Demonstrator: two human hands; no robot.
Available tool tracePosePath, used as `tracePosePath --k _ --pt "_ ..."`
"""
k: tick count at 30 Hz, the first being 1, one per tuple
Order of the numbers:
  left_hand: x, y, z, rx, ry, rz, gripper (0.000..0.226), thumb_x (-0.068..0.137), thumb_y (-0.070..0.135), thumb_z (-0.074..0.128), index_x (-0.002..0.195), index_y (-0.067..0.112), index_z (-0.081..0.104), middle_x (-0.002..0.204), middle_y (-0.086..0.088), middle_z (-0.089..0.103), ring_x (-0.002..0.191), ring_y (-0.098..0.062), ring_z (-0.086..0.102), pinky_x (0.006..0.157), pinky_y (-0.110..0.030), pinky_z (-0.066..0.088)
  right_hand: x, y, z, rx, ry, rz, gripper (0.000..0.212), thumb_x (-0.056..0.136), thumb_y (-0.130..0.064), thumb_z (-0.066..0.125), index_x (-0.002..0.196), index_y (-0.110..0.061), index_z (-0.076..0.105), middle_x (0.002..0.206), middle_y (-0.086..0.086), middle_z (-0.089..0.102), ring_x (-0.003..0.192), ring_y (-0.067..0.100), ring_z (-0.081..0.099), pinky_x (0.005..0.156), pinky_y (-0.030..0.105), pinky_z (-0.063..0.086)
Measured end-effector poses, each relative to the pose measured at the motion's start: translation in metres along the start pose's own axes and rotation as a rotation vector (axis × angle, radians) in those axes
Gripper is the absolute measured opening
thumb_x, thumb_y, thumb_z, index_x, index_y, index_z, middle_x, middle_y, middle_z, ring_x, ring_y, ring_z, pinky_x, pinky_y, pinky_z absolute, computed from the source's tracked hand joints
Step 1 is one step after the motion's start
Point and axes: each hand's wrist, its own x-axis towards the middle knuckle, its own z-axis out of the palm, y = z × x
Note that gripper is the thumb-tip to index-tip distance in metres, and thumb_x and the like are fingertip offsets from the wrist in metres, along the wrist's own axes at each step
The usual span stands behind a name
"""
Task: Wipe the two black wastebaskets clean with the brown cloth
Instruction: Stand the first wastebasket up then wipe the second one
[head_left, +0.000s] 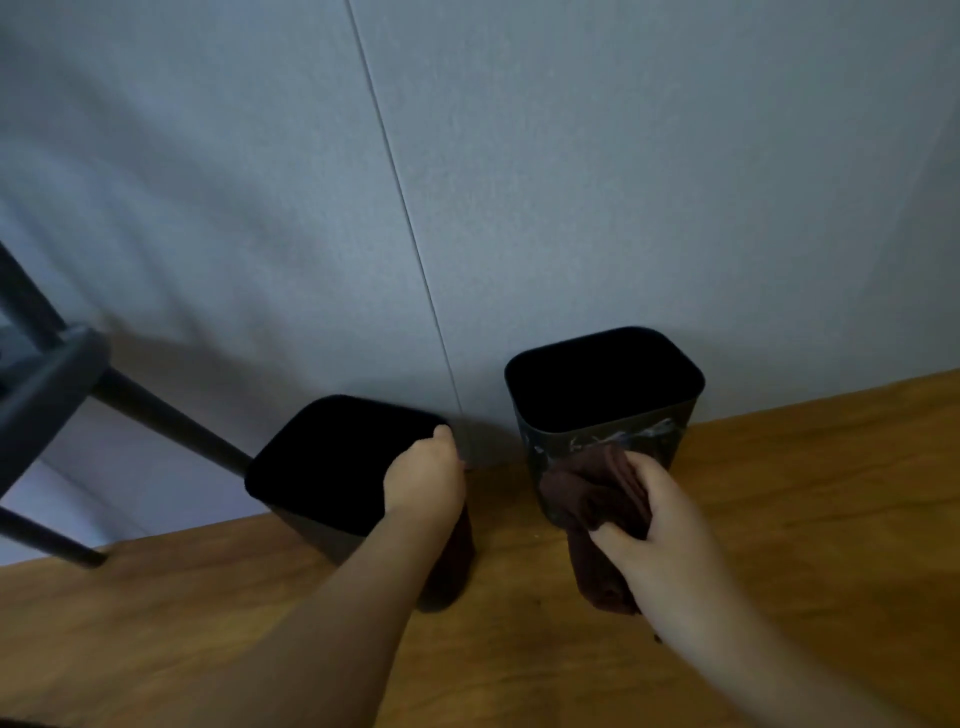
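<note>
While left hand (426, 478) grips left wastebasket (332, 467) rim, right hand (649, 525) presses bunched brown cloth (592, 499) against right wastebasket (602, 384); no legible writing.

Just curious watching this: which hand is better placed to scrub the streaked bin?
The right hand: it already holds the cloth against the streaked right bin. The left hand grips the left bin's rim, clothless.
</note>
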Motion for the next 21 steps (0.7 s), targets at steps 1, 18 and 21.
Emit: tracePosePath --k 1,18,21 --pt "0.0 0.003 0.004 -0.08 -0.006 -0.018 0.024 0.095 0.03 0.054 0.114 0.016 0.046 0.085 -0.003 0.063 0.069 -0.017 0.062 0.059 -0.033 0.057 0.001 0.0 -0.001 0.007 -0.003 0.005 0.043 0.087 -0.025 0.07 0.124 -0.039 0.052 0.116 -0.018 0.058 0.112 0.007 0.056 0.102 0.042 0.047" --pt "-0.043 -0.095 -0.011 0.158 0.127 0.473 0.013 0.08 0.018 0.07 0.085 0.028 0.064 0.069 0.011 0.058 0.059 -0.007 0.055 0.05 -0.018 0.035 0.011 0.011 -0.015 0.272 0.166 0.108 0.028 0.091 -0.018 0.064 0.108 -0.039 0.057 0.109 -0.01 0.065 0.101 0.013 0.063 0.078 0.032 0.054" --pt "-0.031 -0.082 -0.001 0.169 0.174 0.416 0.014 0.08 0.015 0.072 0.092 0.022 0.067 0.072 0.005 0.063 0.061 -0.013 0.06 0.05 -0.025 0.044 0.006 0.009 -0.015 0.227 0.134 0.098 0.029 0.09 -0.02 0.066 0.114 -0.035 0.06 0.109 -0.012 0.066 0.103 0.012 0.063 0.093 0.044 0.053"
